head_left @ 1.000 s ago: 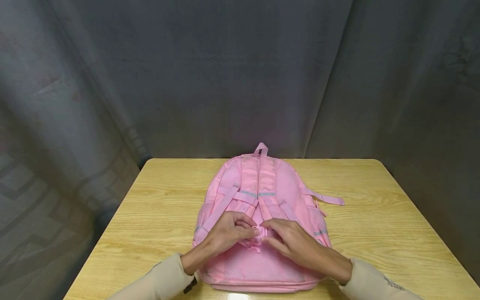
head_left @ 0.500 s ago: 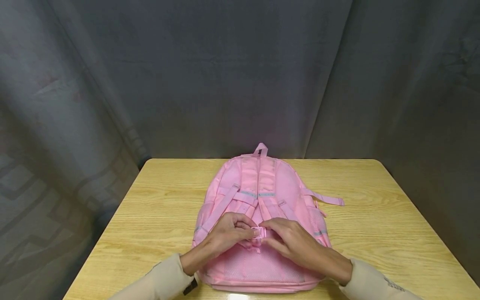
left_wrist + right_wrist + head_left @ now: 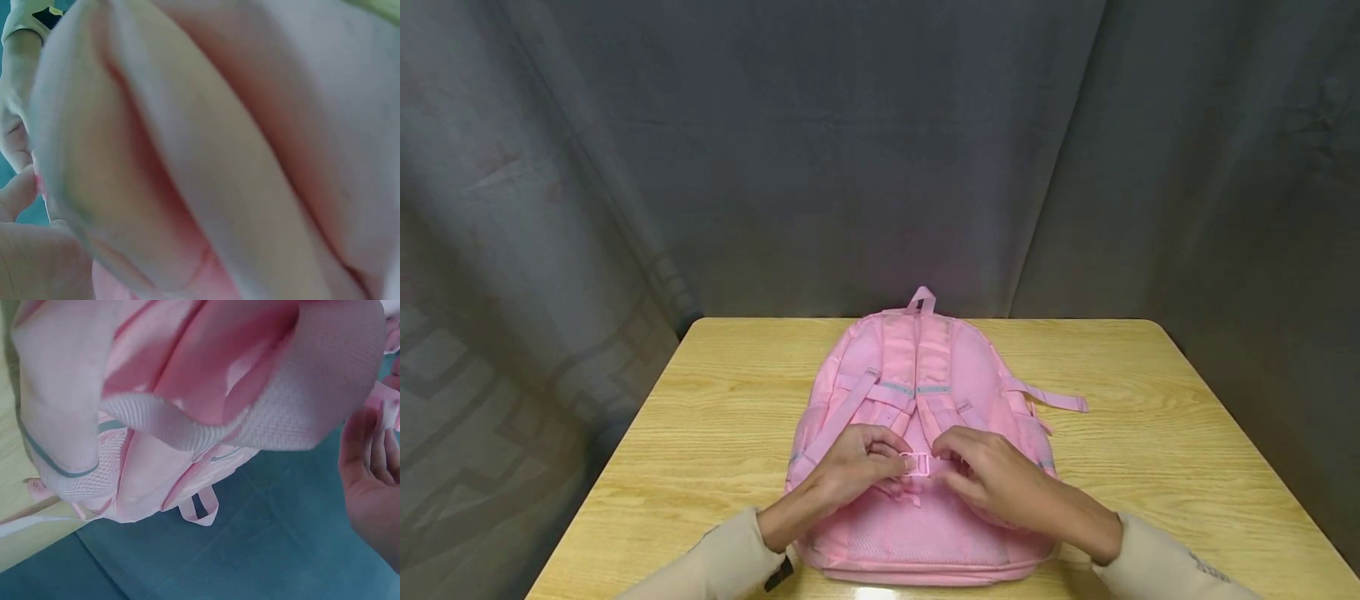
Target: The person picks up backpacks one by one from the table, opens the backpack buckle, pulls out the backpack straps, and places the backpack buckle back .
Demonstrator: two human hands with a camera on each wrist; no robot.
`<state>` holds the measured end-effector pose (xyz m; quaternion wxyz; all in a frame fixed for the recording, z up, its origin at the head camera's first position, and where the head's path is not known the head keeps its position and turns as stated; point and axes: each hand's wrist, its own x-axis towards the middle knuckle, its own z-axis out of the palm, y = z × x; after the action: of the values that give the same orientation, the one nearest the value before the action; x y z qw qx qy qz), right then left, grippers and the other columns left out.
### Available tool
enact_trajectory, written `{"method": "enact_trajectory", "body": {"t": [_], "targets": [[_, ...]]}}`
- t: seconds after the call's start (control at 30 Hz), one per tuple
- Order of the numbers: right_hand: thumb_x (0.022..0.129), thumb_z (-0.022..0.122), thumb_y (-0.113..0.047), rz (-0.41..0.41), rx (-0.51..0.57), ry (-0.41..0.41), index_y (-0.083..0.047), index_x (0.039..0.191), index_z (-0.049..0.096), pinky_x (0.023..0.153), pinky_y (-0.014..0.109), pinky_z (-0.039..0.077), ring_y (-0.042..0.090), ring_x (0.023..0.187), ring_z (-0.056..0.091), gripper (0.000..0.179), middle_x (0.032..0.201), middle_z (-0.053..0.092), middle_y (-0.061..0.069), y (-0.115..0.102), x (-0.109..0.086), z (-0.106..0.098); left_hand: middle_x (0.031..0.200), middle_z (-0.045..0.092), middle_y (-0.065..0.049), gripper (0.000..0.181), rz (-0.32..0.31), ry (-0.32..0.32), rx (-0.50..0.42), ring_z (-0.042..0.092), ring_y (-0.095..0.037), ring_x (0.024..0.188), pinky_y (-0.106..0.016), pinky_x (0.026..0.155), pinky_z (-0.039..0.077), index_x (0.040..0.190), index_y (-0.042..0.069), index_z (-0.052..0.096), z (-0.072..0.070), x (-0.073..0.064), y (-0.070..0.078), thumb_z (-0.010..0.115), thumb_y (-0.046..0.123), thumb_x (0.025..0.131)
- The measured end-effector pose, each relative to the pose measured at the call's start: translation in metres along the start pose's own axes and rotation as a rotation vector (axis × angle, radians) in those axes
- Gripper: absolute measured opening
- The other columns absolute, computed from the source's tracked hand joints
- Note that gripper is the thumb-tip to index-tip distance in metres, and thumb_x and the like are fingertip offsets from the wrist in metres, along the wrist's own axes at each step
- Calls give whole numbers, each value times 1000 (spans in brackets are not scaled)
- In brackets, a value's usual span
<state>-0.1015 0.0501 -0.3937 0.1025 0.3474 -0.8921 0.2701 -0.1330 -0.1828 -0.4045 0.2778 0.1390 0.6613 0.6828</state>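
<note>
A pink backpack [image 3: 925,537] lies on the table with its straps facing up. My left hand [image 3: 853,467] pinches a pink plastic buckle [image 3: 917,464] between thumb and fingers, over the lower middle of the back panel. My right hand [image 3: 1000,475] is just right of the buckle with bent fingers, and a small gap shows between its fingertips and the buckle. Whether those fingers hold strap webbing is hidden. Blurred left fingers [image 3: 181,156] fill most of the left wrist view. A loop of pink webbing [image 3: 312,387] hangs close to the right wrist camera.
Wooden table [image 3: 700,400] extends around the backpack on all sides. A loose strap end [image 3: 1060,400] lies out to the right of the bag. The carry handle [image 3: 922,297] points to the far edge. Grey curtains [image 3: 865,150] hang behind the table.
My right hand has shifted slightly right, off the buckle, and its fingers have bent more, leaving more of the buckle visible. The left hand and the backpack have stayed in place.
</note>
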Motion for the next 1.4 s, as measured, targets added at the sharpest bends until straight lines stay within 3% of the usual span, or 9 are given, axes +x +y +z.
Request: {"method": "enact_trajectory", "body": {"t": [0.17, 0.37, 0.6, 0.7, 1.0, 1.4], "targets": [[91, 70, -10, 95, 127, -78, -15, 93, 65, 71, 22, 54, -1, 78, 56, 8, 85, 62, -14, 2, 3, -5, 91, 69, -30, 21, 10, 1, 21, 74, -35, 75, -46, 70, 62, 103, -10, 64, 0, 0, 0, 67, -3, 83], [92, 68, -10, 209, 344, -153, -21, 87, 65, 64, 22, 54, 0, 71, 56, 13, 76, 60, -14, 5, 6, -6, 91, 70, -28, 20, -5, -4, -5, 73, -41, 80, -46, 72, 62, 102, -10, 64, 2, -1, 0, 69, -2, 85], [96, 64, -12, 267, 527, -229, -17, 89, 68, 57, 22, 54, 2, 65, 58, 9, 72, 63, -6, 8, 5, -4, 85, 72, -17, 19, -16, -14, -34, 72, -43, 82, -47, 73, 62, 102, -10, 62, 3, -2, -1, 68, -3, 86], [96, 62, -10, 297, 590, -248, -14, 91, 69, 58, 22, 55, 4, 65, 59, 9, 72, 63, -3, 9, 5, -3, 85, 72, -17, 19, -18, -18, -38, 73, -43, 82, -48, 74, 61, 102, -10, 62, 4, -2, -1, 69, -2, 86], [99, 60, -15, 363, 664, -254, -9, 92, 70, 59, 22, 53, 7, 67, 57, 13, 75, 63, 7, 11, 6, -2, 92, 69, -30, 18, -6, -34, -26, 72, -45, 83, -48, 74, 61, 101, -8, 62, 3, -2, 1, 69, -1, 86], [100, 57, -15, 353, 771, -267, -6, 99, 68, 65, 31, 59, 13, 72, 64, 14, 88, 64, 24, 13, 5, 4, 93, 71, -30, 17, -11, -50, -14, 72, -46, 84, -49, 75, 61, 101, -9, 62, 3, -3, 2, 69, 0, 88]]}}
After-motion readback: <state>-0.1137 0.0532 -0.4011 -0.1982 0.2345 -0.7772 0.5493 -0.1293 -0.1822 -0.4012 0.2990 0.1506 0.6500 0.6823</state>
